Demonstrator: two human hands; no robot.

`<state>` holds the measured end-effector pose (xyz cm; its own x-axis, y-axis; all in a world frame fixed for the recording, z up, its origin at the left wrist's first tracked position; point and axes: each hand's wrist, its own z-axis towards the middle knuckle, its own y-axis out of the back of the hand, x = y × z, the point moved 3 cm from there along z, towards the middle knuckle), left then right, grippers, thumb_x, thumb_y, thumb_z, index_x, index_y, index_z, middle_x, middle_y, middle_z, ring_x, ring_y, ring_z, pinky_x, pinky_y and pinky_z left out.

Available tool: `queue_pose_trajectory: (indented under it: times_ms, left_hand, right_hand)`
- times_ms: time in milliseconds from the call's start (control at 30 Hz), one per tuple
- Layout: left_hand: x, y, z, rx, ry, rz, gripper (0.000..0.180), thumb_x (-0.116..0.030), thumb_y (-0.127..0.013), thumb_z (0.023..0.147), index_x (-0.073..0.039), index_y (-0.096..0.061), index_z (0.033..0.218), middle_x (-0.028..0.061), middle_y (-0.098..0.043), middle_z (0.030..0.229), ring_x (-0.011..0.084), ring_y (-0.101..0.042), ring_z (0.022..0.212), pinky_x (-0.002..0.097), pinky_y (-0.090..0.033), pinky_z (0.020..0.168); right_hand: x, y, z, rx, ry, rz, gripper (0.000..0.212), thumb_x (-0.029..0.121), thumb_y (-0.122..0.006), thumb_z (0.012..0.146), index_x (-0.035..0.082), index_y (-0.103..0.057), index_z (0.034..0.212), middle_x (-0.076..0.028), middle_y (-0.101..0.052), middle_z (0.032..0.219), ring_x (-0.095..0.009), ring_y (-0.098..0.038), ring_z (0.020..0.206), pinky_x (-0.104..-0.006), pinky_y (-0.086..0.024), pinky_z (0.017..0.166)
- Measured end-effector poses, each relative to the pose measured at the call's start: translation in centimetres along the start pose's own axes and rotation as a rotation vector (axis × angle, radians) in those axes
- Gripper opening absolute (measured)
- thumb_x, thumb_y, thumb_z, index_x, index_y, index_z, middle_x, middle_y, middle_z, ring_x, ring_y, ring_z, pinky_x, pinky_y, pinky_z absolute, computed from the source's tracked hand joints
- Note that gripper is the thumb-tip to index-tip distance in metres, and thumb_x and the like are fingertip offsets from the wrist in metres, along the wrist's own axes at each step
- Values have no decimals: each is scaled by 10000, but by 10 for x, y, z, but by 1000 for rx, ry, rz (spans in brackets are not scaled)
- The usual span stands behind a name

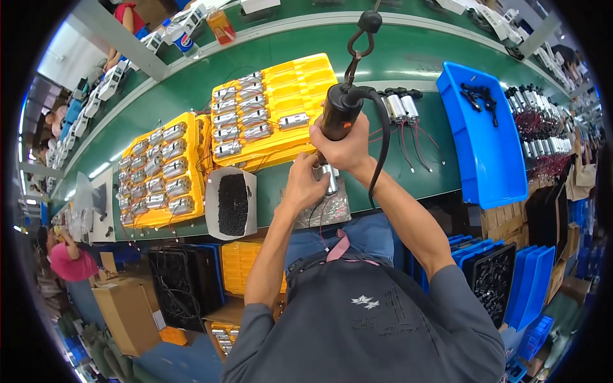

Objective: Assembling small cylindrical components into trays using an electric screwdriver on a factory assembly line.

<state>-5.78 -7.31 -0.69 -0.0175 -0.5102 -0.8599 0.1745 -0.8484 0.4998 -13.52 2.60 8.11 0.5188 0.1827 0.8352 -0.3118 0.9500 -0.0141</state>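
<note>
Black screwdriver (340,112) clenched, right hand (345,145), motor (325,175) pinched

Illumination is bright, even and overhead. Pale strip reflections lie along the green workbench (408,57), with a broader sheen near its far edge. Glare also shows on the blue tray (485,147) and the yellow trays (300,83). Shadows on the bench are soft and short; the area beneath it is markedly dimmer. Fisheye distortion is strong: the bench edge bows into an arc, and a black vignette fills all four corners. The centre is sharp; detail smears and compresses toward the rim, with slight colour fringing there.
</note>
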Motion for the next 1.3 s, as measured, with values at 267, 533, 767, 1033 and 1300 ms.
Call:
queue_pose_trajectory:
  times_ms: [267, 533, 767, 1033, 1300]
  left_hand:
    - [-1, -2, -2, -92, 18, -44, 260, -84, -672, 664, 32, -604, 886, 134, -508, 789, 262, -528, 705, 354, -439, 640]
    - [-4, -5, -6, -174, 66, -62, 252, -77, -672, 659, 35, -611, 876, 130, -523, 784, 241, -533, 692, 335, -450, 642]
    - [-2, -7, -4, -198, 79, -102, 220, -73, -674, 664, 30, -605, 846, 122, -524, 754, 240, -526, 671, 335, -441, 619]
    - [-8, -6, -4, -218, 55, -144, 187, -69, -678, 678, 17, -590, 819, 106, -514, 719, 238, -517, 648, 330, -421, 592]
    - [-1, -8, -2, -220, 32, -205, 185, -74, -681, 686, 14, -587, 818, 103, -507, 719, 236, -513, 642, 332, -420, 590]
  right_hand:
    - [4, -3, 4, -6, 81, -25, 264, 14, -663, 707, -24, -543, 940, -10, -588, 639, -77, -564, 567, -237, -461, 543]
    - [5, -6, 3, 37, 104, -101, 187, 32, -671, 695, -3, -566, 845, -18, -582, 613, -88, -562, 545, -246, -455, 529]
    - [-1, -9, 1, 50, 102, -105, 379, 59, -679, 647, 24, -507, 982, -71, -565, 646, -158, -569, 537, -273, -472, 546]
    - [-3, -11, -4, 103, 39, -42, 116, 23, -654, 712, 16, -562, 783, -22, -561, 647, -89, -539, 569, -251, -444, 530]
    - [0, -16, -5, 176, -71, -35, 105, 20, -650, 715, 23, -557, 762, -6, -548, 628, -86, -525, 557, -247, -429, 519]
